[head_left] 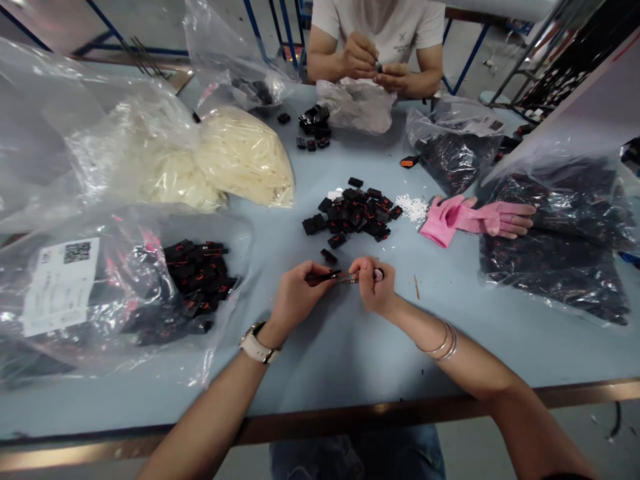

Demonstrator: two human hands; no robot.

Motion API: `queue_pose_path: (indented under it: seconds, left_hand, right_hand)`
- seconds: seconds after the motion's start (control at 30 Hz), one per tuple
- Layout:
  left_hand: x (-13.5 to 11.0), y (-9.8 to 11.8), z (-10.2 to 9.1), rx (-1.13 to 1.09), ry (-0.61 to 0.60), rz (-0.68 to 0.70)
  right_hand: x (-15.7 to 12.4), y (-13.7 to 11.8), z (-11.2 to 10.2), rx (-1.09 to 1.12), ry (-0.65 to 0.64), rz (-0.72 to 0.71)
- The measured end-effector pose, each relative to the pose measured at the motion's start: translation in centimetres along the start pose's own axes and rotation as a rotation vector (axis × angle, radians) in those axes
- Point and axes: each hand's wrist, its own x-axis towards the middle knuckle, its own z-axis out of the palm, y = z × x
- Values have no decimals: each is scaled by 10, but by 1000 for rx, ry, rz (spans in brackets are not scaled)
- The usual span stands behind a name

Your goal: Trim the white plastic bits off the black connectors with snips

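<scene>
Our left hand (299,300) pinches a black part (325,275); our right hand (375,288) curls its fingers around a metal tool (347,279).

def some assembly workshop: labelled parts bag (117,267) near left, heap of black plastic bits (356,213), co-worker (367,23) on the far side, maybe cables (567,63) far right, kinda blurry.

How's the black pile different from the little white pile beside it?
The black pile is bigger than the white pile. The black pile has chunky pieces with orange-red bits; the white pile has tiny white ones. Both lie loose on the blue table.
</scene>
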Motion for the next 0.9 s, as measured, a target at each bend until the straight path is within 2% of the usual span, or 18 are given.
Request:
queue_pose_path:
  seconds: [0.2,0.73,0.9]
  left_hand:
    - [0,-1,0,-1,-3,-2]
    - [-1,3,0,26,9,7]
    - [-1,3,0,50,18,12]
  right_hand:
    - [-1,0,0,-25,-15,25]
    - [5,-10,-1,-108,-120,-24]
    - [2,-6,-1,-100,-59,-51]
